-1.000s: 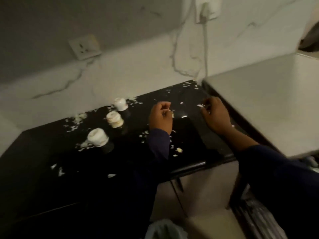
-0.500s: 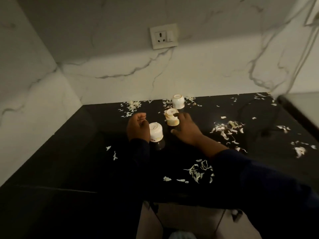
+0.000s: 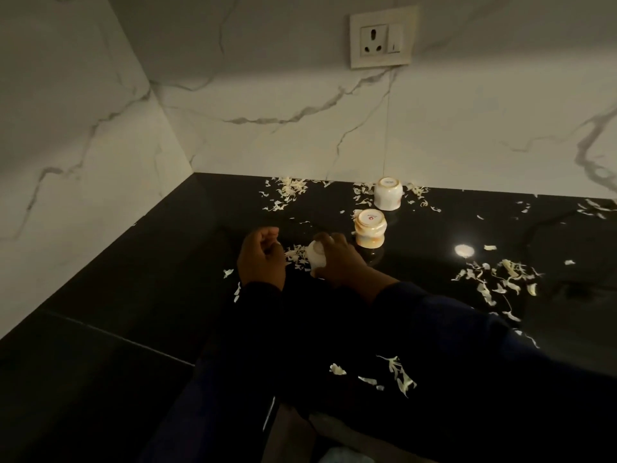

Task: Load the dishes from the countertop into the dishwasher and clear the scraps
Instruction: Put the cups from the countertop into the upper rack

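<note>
Nearest cup [image 3: 315, 257], inverted on black countertop [image 3: 140, 295], gripped by right hand [image 3: 337, 262], fingers curled over it; left hand [image 3: 262, 259] just beside, loosely fisted; scraps [image 3: 494, 279] scattered around.

A dim home kitchen corner: a glossy black stone tabletop [image 3: 133, 295] meets white marble-veined wall tiles [image 3: 267, 128] carrying a wall socket with switch [image 3: 383, 37], with upturned ceramic cups [image 3: 387, 193] and vegetable scraps [image 3: 494, 279] scattered across it.
</note>
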`<state>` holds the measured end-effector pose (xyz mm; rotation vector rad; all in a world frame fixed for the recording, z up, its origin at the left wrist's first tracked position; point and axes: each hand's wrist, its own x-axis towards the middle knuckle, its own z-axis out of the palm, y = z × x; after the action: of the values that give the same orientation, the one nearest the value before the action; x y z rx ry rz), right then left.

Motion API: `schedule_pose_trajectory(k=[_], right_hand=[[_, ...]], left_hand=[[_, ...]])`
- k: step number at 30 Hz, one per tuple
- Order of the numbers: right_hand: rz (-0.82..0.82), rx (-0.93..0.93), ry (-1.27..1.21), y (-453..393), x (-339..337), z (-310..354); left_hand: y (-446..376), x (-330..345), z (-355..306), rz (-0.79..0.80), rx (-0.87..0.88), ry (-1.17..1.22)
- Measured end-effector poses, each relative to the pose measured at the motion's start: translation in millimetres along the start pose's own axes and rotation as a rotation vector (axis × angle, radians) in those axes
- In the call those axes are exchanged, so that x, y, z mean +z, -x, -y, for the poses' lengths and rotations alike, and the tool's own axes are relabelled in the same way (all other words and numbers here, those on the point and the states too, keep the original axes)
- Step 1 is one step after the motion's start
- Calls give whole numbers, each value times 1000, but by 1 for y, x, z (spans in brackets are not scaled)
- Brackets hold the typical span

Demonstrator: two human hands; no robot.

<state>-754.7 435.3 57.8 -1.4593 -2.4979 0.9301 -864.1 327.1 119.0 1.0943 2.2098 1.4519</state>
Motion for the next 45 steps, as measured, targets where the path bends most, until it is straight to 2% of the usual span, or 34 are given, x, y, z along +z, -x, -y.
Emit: schedule_pose_trajectory(k=[7, 15, 25, 30, 37, 45], right_hand=[[-134, 30, -101, 35, -10, -8], [-476, 134, -141, 141, -40, -41], [-737, 451, -178, 304, -61, -126], [-866, 607, -195, 399, -66, -174], [-996, 830, -222, 570, -58, -259], [-982, 1127, -250, 770, -6, -354]], left_hand=[[18, 11, -8, 71, 7, 16], [84, 47, -44, 236, 188, 81], [212, 117, -100, 620, 419, 229], [297, 153, -128, 817, 495, 262], [470, 212, -165, 1041, 613, 307], [689, 248, -172, 1264, 652, 224]])
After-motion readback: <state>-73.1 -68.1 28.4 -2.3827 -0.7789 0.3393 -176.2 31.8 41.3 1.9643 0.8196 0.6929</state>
